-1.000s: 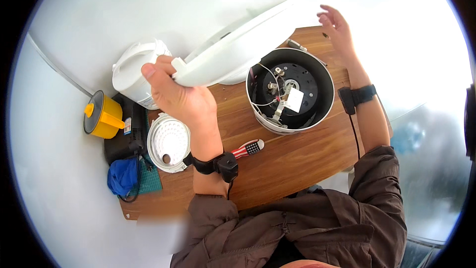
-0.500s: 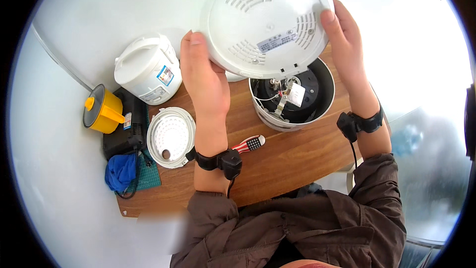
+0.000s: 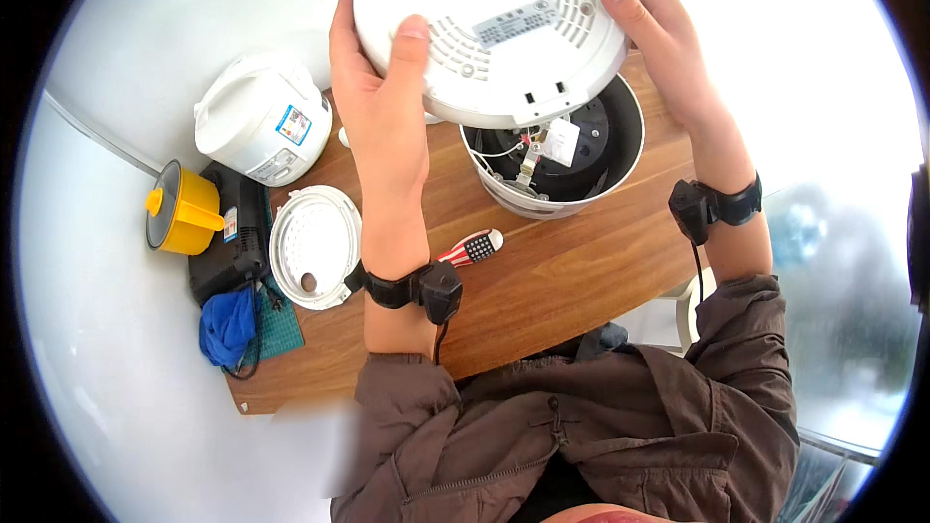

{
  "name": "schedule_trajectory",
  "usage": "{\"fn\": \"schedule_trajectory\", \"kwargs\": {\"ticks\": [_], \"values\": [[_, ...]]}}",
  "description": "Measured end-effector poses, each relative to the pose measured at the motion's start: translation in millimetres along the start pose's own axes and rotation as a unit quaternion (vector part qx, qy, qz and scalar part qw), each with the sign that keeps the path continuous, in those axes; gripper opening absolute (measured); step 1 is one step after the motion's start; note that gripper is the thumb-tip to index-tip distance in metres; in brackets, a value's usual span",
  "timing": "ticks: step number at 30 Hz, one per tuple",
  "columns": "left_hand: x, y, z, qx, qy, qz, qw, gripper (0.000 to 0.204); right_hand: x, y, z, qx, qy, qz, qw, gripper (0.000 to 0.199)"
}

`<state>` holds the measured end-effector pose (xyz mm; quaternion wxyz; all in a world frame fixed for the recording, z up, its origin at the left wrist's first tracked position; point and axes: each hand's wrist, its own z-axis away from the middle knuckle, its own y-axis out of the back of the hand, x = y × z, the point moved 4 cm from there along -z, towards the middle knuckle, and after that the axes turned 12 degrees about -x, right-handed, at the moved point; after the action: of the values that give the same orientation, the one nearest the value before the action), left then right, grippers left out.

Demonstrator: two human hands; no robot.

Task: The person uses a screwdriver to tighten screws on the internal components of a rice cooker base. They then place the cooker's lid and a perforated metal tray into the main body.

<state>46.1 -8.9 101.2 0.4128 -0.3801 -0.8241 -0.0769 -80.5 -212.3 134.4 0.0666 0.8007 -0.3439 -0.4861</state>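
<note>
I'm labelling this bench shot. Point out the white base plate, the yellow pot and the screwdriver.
white base plate (image 3: 494, 29), head view, on its vented underside.
yellow pot (image 3: 184, 208), head view, on its side wall.
screwdriver (image 3: 472, 247), head view, on its striped handle.

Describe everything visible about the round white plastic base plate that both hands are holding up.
The round white plastic base plate is a shallow disc with arcs of vent slots, small screw holes, a rectangular label and two dark notches near its lower edge. It is held tilted in the air above the open appliance body, apart from it. The left hand grips its left rim, the right hand its right rim.
</note>
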Motion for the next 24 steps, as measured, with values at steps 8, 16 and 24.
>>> {"fn": "schedule_trajectory", "kwargs": {"ticks": [8, 16, 24], "values": [[-4, 46, -8, 0.183, 0.037, 0.204, 0.961, 0.039, -6, 25, -10, -0.041, -0.037, -0.158, 0.986, 0.059], [-16, 52, -13, 0.150, 0.039, 0.219, 0.963, 0.060, 120, 43, -32, -0.016, -0.070, -0.053, 0.996, 0.034], [-36, 35, -13, 0.152, 0.054, 0.242, 0.957, 0.076, 233, 8, -81, -0.120, -0.091, 0.192, 0.970, 0.023]]}}
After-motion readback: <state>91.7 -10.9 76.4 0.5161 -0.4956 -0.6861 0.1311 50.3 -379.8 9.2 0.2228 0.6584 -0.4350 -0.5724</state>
